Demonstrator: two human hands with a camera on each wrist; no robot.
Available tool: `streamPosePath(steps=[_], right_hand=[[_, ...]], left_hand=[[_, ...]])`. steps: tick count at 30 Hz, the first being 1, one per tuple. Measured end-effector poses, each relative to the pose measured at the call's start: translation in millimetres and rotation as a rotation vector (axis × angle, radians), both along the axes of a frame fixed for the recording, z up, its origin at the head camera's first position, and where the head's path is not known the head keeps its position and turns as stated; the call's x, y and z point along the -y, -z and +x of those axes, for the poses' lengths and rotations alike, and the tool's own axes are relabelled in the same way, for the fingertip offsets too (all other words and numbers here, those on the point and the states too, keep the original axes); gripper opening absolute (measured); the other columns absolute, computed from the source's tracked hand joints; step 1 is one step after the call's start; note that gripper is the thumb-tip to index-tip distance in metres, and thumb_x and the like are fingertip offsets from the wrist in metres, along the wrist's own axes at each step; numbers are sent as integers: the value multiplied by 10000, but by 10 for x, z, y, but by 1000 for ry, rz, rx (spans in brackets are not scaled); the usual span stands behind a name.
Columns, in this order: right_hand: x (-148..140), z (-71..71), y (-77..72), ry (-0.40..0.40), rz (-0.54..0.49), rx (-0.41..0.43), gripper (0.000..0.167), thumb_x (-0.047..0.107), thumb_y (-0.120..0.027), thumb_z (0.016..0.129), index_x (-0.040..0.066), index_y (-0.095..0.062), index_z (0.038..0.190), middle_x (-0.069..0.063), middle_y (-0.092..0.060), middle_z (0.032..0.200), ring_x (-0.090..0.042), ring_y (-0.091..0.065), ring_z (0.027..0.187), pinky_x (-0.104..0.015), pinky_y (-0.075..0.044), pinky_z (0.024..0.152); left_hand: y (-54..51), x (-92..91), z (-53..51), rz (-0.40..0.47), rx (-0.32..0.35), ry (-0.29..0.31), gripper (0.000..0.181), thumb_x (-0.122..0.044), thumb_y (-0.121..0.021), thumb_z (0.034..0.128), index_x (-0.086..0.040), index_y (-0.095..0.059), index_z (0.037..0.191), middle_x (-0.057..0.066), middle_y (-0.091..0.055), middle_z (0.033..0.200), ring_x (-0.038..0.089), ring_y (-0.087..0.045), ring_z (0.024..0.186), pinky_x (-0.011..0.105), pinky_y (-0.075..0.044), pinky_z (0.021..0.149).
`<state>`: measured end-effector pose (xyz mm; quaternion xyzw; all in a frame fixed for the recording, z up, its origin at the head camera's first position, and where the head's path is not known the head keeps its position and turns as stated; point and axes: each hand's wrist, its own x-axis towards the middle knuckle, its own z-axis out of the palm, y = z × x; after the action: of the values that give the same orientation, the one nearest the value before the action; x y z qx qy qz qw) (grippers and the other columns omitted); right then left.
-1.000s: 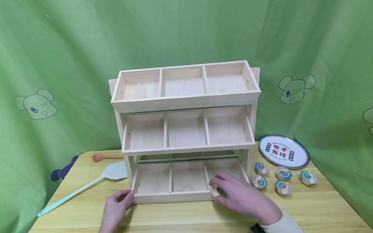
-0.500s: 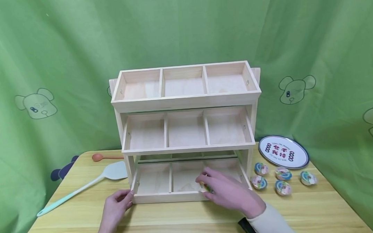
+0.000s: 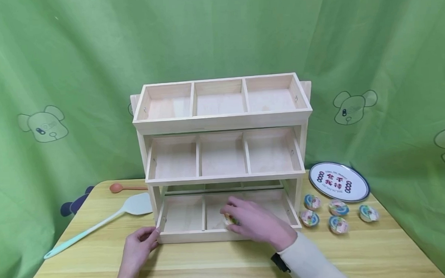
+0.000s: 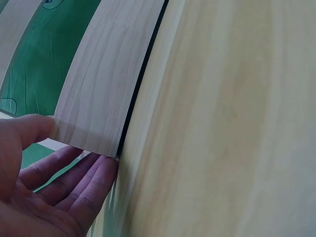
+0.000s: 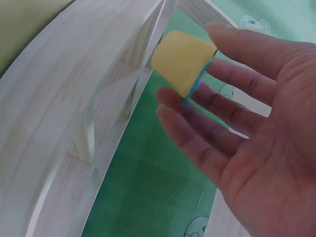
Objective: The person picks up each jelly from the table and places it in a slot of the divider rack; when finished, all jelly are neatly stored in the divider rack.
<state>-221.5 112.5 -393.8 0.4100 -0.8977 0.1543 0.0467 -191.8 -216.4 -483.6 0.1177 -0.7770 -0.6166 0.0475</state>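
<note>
A three-tier pale wooden rack (image 3: 221,121) stands on the table, each tier split into three compartments. My left hand (image 3: 137,248) holds the lower tier's left front corner. In the left wrist view its thumb lies at the upper edge of the board (image 4: 103,89) and its fingertips at the lower edge. My right hand (image 3: 259,222) pinches a small jelly cup (image 3: 229,219) over the lower tier's middle compartment. The right wrist view shows the cup's yellow body (image 5: 180,61) tilted sideways, its blue-edged lid towards the palm.
Several more jelly cups (image 3: 338,224) sit on the table right of the rack, in front of a white oval plate (image 3: 338,181) with a blue rim. To the left lie a white-headed turner (image 3: 137,204) and a red spoon (image 3: 116,188). A green curtain (image 3: 218,35) hangs behind.
My right hand has moved left with the jelly cup, from the lower tier's right compartment to the middle one. The left hand has stayed at the corner.
</note>
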Motion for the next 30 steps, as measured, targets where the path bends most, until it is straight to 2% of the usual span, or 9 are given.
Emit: streamPosePath(steps=[6, 14, 20, 22, 30], right_hand=[[139, -35, 17, 1, 25, -32, 389, 198, -736, 888, 67, -637, 1240, -6, -566, 1074, -98, -551, 885, -197, -551, 781], [281, -81, -16, 38, 37, 31, 372, 162, -728, 894, 100, -628, 1247, 18, -544, 1085, -89, -542, 897, -191, -546, 792], [401, -181, 35, 11, 32, 44, 387, 204, -724, 903, 97, -626, 1261, 26, -536, 1097, -67, -526, 875, -148, -526, 755], [447, -209, 54, -5, 26, 37, 391, 227, -722, 908, 100, -627, 1266, 20, -540, 1128, -68, -529, 882, -142, -523, 749], [649, -297, 35, -32, 66, -26, 371, 230, -700, 920, 97, -629, 1258, -18, -567, 1194, -116, -573, 971, -200, -540, 865]], left_hand=[[10, -14, 16, -6, 9, -2, 337, -125, -670, 944, 121, -617, 1169, 205, -663, 1056, 242, -658, 908, 266, -610, 787], [-16, -28, 22, -11, -1, 2, 318, -104, -656, 947, 133, -615, 1156, 204, -661, 1043, 253, -654, 916, 274, -613, 786], [-13, -8, 17, -6, -1, 1, 315, -100, -657, 948, 134, -615, 1153, 187, -663, 1024, 246, -649, 917, 275, -612, 788], [-6, -2, 15, -6, -2, 0, 314, -102, -658, 948, 134, -617, 1152, 187, -663, 1024, 247, -648, 919, 277, -612, 790], [-5, -12, 0, -10, -15, 1, 319, -113, -662, 948, 132, -619, 1147, 200, -661, 1031, 244, -651, 913, 276, -613, 787]])
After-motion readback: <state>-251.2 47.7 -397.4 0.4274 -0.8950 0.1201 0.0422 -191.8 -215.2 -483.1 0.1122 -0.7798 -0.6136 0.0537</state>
